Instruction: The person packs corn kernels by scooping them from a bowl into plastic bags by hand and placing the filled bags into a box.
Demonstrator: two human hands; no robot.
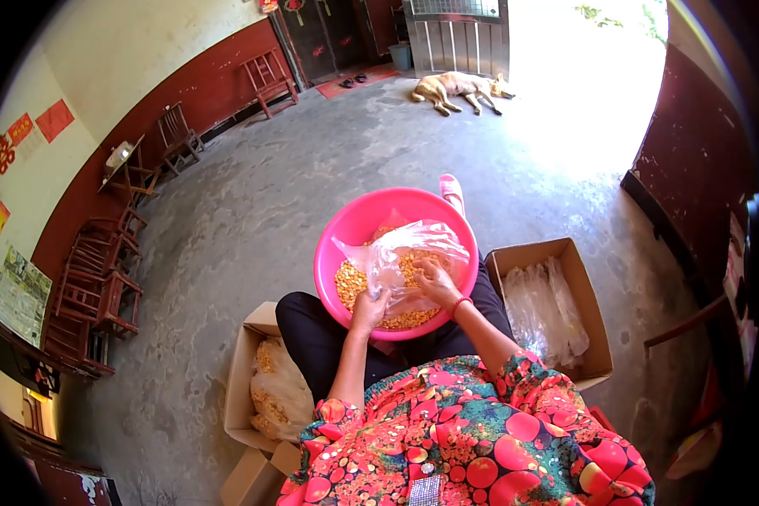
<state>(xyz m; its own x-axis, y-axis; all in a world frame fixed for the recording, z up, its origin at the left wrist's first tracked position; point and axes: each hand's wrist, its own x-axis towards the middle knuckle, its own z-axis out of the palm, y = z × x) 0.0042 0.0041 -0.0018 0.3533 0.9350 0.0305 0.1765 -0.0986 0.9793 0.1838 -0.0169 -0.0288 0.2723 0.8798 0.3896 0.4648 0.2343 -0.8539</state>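
Observation:
A pink basin rests on my lap, with yellow corn kernels in it. Over the kernels lies a clear plastic bag, loosely crumpled. My left hand is closed on the near left edge of the bag, thumb pointing up. On the right side of the bag, my right hand, with a red band at the wrist, has its fingers bent onto the plastic above the kernels. Its fingertips are partly hard to make out.
To my right stands a cardboard box of flat clear bags. A box at my left holds filled bags of corn. A dog lies near the bright doorway. Wooden chairs line the left wall.

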